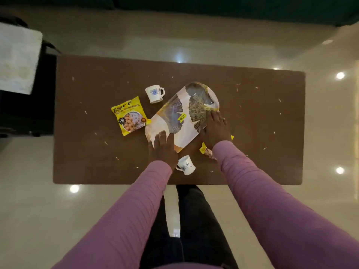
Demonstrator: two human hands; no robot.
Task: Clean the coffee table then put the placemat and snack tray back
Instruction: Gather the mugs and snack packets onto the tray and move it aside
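An oval snack tray (182, 117) with a gold leaf pattern and a yellow price sticker lies slantwise in the middle of the brown coffee table (87, 162). My left hand (163, 146) grips the tray's near-left end, thumb on top. My right hand (214, 129) holds the tray's right edge. Pale crumbs (239, 90) are scattered over the tabletop. A yellow snack packet (129, 116) lies touching the tray's left side. Another yellow packet (206, 150) is partly hidden under my right sleeve.
One white flowered mug (154, 93) stands just beyond the tray's left side and another (186, 165) close to my left wrist. A white textured cloth (17, 59) rests on dark furniture left of the table. Glossy floor surrounds the table; my legs are at its near edge.
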